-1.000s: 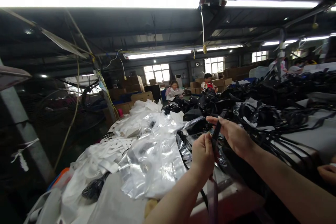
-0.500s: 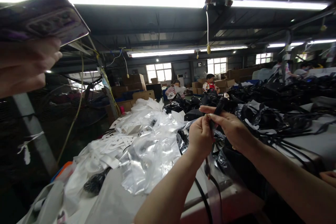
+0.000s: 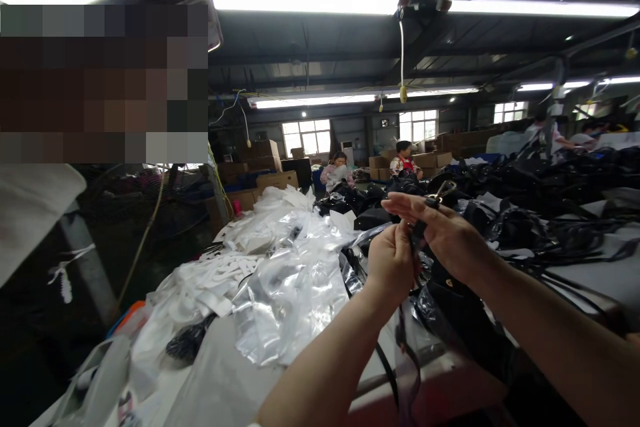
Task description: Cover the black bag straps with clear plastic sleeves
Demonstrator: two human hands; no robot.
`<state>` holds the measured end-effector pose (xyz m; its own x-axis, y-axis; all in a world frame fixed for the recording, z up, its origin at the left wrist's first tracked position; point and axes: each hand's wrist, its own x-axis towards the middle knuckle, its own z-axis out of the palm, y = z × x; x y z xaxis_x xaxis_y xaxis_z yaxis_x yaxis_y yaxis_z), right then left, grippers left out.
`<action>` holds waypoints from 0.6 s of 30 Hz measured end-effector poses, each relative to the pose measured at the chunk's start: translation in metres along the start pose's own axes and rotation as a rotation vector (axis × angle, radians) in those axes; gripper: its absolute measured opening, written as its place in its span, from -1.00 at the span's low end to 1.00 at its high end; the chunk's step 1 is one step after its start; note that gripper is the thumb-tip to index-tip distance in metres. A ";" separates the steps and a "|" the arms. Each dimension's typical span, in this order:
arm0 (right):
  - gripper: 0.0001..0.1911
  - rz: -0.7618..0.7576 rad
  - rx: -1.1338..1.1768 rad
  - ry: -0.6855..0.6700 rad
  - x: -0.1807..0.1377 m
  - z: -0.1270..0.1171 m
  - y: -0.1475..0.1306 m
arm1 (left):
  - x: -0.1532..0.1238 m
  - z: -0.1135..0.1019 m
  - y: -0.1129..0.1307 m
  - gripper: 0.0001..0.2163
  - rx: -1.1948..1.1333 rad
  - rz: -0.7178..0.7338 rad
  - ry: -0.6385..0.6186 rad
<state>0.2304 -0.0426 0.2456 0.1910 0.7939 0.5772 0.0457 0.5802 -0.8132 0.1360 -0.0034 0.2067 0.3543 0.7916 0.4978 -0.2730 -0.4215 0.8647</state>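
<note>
My left hand (image 3: 390, 260) is closed, its thumb and finger pinching a black strap (image 3: 419, 230) in front of me. Just to its right, my right hand (image 3: 455, 240) holds the same strap, fingers stretched to the left. A metal snap hook (image 3: 443, 191) sticks up above the right hand. Below both hands hangs a clear plastic bag (image 3: 409, 367), with dark strap lengths by it. How much of the strap lies in the bag, I cannot tell.
Clear plastic bags (image 3: 290, 300) and white wrapping pieces (image 3: 210, 280) are heaped left of my hands. Black bags (image 3: 540, 180) pile up on the right. Someone stands close at upper left, mostly blurred out, with a phone (image 3: 214, 20). Other people sit further back.
The snap hook now shows above my right hand, where a black strap end stood before. Both hands sit slightly lower and further right. The person with the phone has come further into view.
</note>
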 end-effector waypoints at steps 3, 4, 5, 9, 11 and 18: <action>-0.52 0.006 -0.018 0.041 0.006 0.002 -0.012 | 0.003 0.001 0.009 -0.50 -0.043 0.000 -0.017; -0.48 0.059 -0.074 0.013 0.007 0.003 -0.014 | 0.006 0.001 0.012 -0.50 -0.056 0.013 -0.024; -0.44 0.107 -0.133 -0.020 0.008 0.004 -0.015 | 0.009 0.002 0.015 -0.50 -0.064 0.029 -0.032; -0.39 0.047 -0.240 -0.049 0.010 0.005 -0.003 | 0.023 0.006 0.013 -0.49 -0.111 0.071 0.029; -0.34 0.013 -0.189 -0.055 0.003 0.006 0.011 | 0.024 0.006 0.010 -0.49 -0.177 0.056 0.077; -0.55 0.241 -0.072 -0.277 -0.104 0.030 0.063 | 0.034 -0.021 0.028 -0.50 -0.481 -0.170 0.124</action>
<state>0.1836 -0.0831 0.1364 -0.0677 0.9309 0.3589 0.1026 0.3643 -0.9256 0.1218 0.0210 0.2470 0.3287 0.8900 0.3161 -0.6111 -0.0548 0.7896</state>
